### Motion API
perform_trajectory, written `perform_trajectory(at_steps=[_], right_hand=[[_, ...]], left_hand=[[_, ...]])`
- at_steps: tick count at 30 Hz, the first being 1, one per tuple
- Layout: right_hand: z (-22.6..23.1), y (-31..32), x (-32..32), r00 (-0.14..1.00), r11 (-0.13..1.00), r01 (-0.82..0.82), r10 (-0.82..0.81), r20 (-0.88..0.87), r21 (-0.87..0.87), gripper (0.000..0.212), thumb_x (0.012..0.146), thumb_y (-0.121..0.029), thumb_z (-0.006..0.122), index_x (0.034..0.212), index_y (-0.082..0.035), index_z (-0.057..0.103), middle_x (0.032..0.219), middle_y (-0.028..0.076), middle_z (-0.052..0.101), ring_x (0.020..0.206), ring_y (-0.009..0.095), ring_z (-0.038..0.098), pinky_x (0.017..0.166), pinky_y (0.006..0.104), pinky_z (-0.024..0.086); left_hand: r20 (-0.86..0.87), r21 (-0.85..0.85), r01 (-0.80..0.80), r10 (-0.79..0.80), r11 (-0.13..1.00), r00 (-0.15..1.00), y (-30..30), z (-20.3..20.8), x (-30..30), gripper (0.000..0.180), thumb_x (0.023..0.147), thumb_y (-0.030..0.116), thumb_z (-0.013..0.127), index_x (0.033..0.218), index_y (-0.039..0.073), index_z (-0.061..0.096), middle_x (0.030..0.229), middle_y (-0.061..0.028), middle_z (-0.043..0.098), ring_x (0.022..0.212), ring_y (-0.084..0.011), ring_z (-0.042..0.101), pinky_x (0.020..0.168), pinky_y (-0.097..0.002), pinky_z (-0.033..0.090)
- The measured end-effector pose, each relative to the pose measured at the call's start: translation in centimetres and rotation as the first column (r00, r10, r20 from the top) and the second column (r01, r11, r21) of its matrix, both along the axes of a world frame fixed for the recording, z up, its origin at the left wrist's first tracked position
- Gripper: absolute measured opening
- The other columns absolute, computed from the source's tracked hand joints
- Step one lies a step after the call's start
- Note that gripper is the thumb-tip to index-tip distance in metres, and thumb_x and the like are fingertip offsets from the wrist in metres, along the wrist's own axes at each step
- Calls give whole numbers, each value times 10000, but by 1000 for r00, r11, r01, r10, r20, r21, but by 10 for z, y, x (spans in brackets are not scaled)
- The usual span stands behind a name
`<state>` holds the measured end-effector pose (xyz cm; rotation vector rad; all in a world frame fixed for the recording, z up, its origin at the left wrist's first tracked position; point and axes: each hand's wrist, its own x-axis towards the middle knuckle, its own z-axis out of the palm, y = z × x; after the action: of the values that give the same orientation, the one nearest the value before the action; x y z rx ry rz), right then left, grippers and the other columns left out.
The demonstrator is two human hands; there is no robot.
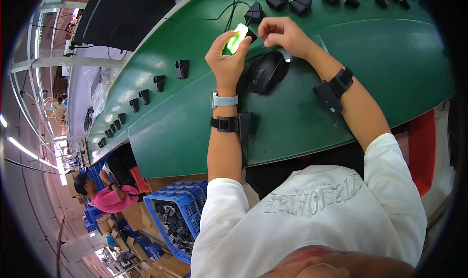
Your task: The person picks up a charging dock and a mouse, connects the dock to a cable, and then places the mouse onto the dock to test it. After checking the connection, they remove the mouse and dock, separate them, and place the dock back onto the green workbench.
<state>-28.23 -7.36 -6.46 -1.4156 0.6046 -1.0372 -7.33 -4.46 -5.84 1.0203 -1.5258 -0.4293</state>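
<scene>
In my left hand [228, 57] is a small device with a glowing yellow-green face [237, 39], pinched between thumb and fingers. A black block-shaped part [251, 35] sits at the device's right side, where a dark cable comes close. My right hand [283, 34] is just right of it, fingers curled inward and apart from the device; whether anything is inside them is hidden. Below and between both hands lies a black computer mouse [267, 72]. Black strapped modules are worn on both forearms, and a light-blue watch [224, 100] is on my left wrist.
Several black wedge-shaped housings [182, 69] stand in a row along the left of the green tabletop [185, 146], with more [300, 5] along the far edge. A black monitor [124, 17] is at upper left. A blue crate [199, 200] of black parts stands below; a person in pink [116, 199] is beyond.
</scene>
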Motion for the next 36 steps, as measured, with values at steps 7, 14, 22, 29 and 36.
perform_trajectory(at_steps=[7,14,22,29,36], right_hand=[[-4,-3,13,997,997,48,-51,-49,-64,309,975,-157,673,1242,-18,604,1069,24,654,1015,102,614,901,285,507],[-2,0,15,987,999,-46,45,157,5,389,968,-173,723,1299,6,624,1135,76,696,1025,154,660,928,318,546],[-6,-6,11,996,998,-59,59,62,0,382,984,-132,696,1328,14,618,1196,72,697,1095,153,664,999,324,535],[0,0,11,997,1000,-6,8,73,-18,396,973,-127,698,1332,19,618,1217,79,696,1116,154,660,1003,322,531],[0,-1,9,994,999,-39,39,104,-7,388,983,-121,664,1342,18,613,1206,73,693,1108,148,658,998,317,530]], left_hand=[[108,-75,9,-1,997,994,3,2,-1,293,774,104,887,997,-6,732,1000,-114,765,888,-190,710,825,-311,555],[202,-138,41,-13,990,979,2,0,-2,305,759,84,874,1019,14,732,1032,-133,760,921,-250,728,843,-344,571],[278,-165,49,-2,985,961,1,1,-2,301,777,83,862,1029,11,714,1058,-153,743,934,-294,725,839,-362,573],[260,-225,56,4,973,966,2,4,-3,300,770,77,867,1019,23,710,1059,-152,743,943,-304,727,828,-367,580],[247,-254,40,25,966,969,4,5,-6,293,776,94,880,1007,18,717,1030,-128,755,929,-236,726,846,-335,555]])
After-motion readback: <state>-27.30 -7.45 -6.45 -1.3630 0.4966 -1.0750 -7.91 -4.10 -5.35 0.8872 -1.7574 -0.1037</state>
